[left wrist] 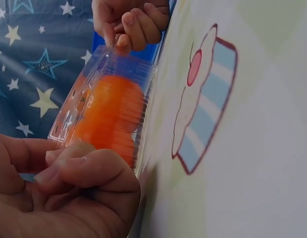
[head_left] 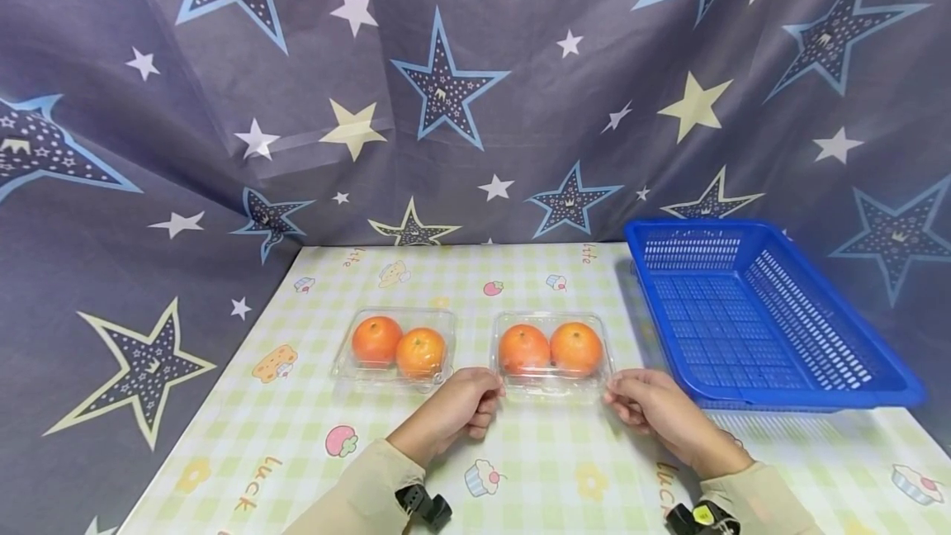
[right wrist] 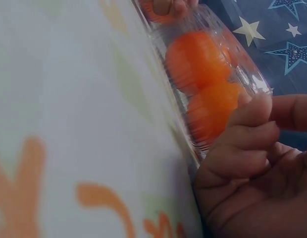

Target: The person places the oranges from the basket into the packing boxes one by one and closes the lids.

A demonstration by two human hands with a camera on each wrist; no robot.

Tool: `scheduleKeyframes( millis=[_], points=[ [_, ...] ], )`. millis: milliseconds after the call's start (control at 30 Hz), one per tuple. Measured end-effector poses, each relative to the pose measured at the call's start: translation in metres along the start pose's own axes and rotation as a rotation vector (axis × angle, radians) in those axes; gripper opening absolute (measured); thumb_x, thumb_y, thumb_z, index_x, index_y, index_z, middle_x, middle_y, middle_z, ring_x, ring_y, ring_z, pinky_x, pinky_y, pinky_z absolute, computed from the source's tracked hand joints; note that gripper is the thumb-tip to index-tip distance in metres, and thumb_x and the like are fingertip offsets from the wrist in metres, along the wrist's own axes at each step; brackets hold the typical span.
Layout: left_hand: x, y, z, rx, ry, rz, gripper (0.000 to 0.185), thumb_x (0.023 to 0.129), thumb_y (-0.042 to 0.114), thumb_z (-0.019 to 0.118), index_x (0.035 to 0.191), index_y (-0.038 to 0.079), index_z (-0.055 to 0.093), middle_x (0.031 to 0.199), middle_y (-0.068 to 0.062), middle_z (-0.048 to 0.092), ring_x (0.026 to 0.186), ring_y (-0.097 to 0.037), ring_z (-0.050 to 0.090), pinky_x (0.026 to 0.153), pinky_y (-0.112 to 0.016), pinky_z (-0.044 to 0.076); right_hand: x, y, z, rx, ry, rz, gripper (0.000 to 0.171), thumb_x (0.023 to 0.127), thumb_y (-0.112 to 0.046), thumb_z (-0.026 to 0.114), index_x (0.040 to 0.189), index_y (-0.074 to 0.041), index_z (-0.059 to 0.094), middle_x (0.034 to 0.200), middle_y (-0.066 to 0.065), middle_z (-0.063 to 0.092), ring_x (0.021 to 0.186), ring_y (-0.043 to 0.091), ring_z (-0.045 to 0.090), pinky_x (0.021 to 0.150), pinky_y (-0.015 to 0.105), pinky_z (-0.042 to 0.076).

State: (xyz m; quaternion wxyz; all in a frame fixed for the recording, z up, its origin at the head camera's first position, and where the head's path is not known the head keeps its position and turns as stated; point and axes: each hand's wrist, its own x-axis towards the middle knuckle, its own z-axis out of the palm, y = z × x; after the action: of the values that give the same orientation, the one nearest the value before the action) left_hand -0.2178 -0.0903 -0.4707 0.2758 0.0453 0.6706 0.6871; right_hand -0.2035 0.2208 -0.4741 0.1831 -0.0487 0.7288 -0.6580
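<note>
A: Right now both hands are gripping the same clear clamshell box (head_left: pixel 551 353) at the near middle of the table (head_left: pixel 520 452). Left hand (head_left: pixel 453 409) is pinching its near-left corner, right hand (head_left: pixel 654 407) its near-right corner.

B: Fingers actually closing on it?

A: Yes. In the left wrist view the left hand's fingers (left wrist: pixel 81 166) are curling around the box edge, and the right wrist view is showing the right hand's fingers (right wrist: pixel 252 119) pressing on the lid with the thumb side underneath. So both are grasping, neither is released.

B: Is the box lifting?

A: Can't tell for certain. It's looking as if it's sitting on the table or just coming off it. I'm reading this as the very start of a pick: grip is being made, no transfer is showing yet.

B: Contents?

A: Two oranges (head_left: pixel 550 348) are sitting side by side inside, lid closed over them. Just to its left, a second clear clamshell (head_left: pixel 395 348) is lying untouched, also holding two oranges (head_left: pixel 398 343).

B: And the basket?

A: Blue plastic basket (head_left: pixel 810 390) is standing to the right and a bit farther back, near the held box but apart from it. Nothing is showing inside it. Judging by that, neither box is in the basket, so everything is still ahead if they're going there.

B: Behind?

A: Star-print curtain (head_left: pixel 475 89) is hanging behind the table.
</note>
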Motion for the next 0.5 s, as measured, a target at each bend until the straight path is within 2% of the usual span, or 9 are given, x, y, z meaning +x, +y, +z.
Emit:
scheduleKeyframes(
  millis=[133,200,333,433,500],
  points=[
    [0.0,-0.001,0.001,0.008,0.0,0.004,0.018,0.107,0.02,0.042,0.095,0.007,0.046,0.063,0.003,0.035,0.047,-0.008,0.027,0.044,-0.021,0.028,0.002,0.001,0.003,-0.011,-0.006,-0.02,0.03,0.108,-0.024,0.052,0.096,0.003,0.059,0.071,-0.001,0.052,0.058,0.009,0.043,0.05,0.021,0.037],
    [-0.001,0.0,0.001,0.017,-0.008,0.006,0.019,0.108,0.021,0.04,0.096,0.007,0.044,0.063,0.003,0.034,0.047,-0.008,0.026,0.044,-0.021,0.026,0.003,0.001,0.004,-0.018,-0.008,-0.028,0.032,0.109,-0.026,0.05,0.096,0.002,0.056,0.073,0.001,0.051,0.059,0.01,0.044,0.05,0.022,0.039],
    [-0.004,0.005,0.003,0.095,-0.056,-0.009,0.034,0.105,0.021,0.039,0.074,0.007,0.038,0.055,0.005,0.03,0.043,-0.008,0.022,0.041,-0.023,0.018,0.002,-0.002,0.006,-0.038,0.023,0.004,0.032,0.11,-0.03,0.047,0.097,0.0,0.051,0.074,0.004,0.053,0.057,0.012,0.043,0.048,0.023,0.037],
    [-0.012,0.008,0.008,0.201,-0.064,-0.016,0.034,0.102,0.022,0.044,0.073,0.008,0.037,0.052,0.005,0.033,0.043,-0.008,0.024,0.041,-0.023,0.019,-0.005,-0.006,0.008,-0.14,0.075,0.044,0.036,0.109,-0.033,0.047,0.093,-0.002,0.05,0.07,0.004,0.052,0.053,0.013,0.04,0.045,0.023,0.033],
    [-0.02,0.007,0.011,0.304,-0.04,-0.012,0.027,0.102,0.025,0.049,0.084,0.006,0.044,0.054,0.004,0.038,0.045,-0.01,0.029,0.043,-0.023,0.023,-0.013,-0.01,0.011,-0.269,0.099,0.055,0.042,0.11,-0.038,0.045,0.088,-0.003,0.05,0.066,0.004,0.052,0.051,0.013,0.038,0.044,0.023,0.032]
  ],
)
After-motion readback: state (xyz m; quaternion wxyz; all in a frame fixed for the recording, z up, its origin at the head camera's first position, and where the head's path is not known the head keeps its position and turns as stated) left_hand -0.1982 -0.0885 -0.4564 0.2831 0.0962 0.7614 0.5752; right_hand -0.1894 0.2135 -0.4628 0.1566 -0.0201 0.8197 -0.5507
